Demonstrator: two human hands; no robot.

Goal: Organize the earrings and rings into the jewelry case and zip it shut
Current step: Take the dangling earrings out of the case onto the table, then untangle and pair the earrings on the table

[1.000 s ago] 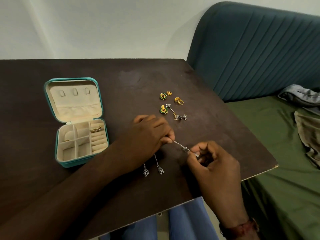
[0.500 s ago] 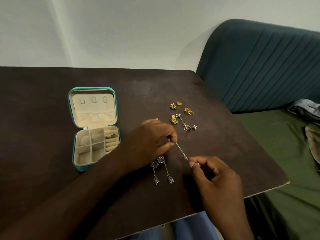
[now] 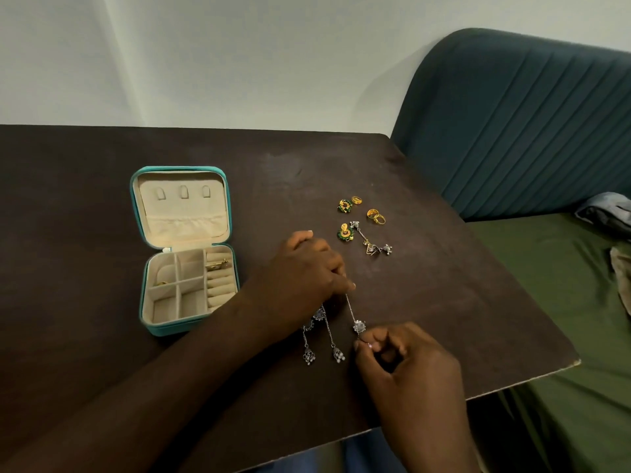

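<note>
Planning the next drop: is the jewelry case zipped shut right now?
No, the jewelry case lies open on the table, lid folded back and its compartments showing.

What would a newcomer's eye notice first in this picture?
First the hands: the left hand and the right hand each pinch an end of a silver chain earring. Left of them the teal jewelry case lies open, and beyond them small gold and green pieces lie loose on the dark table.
</note>
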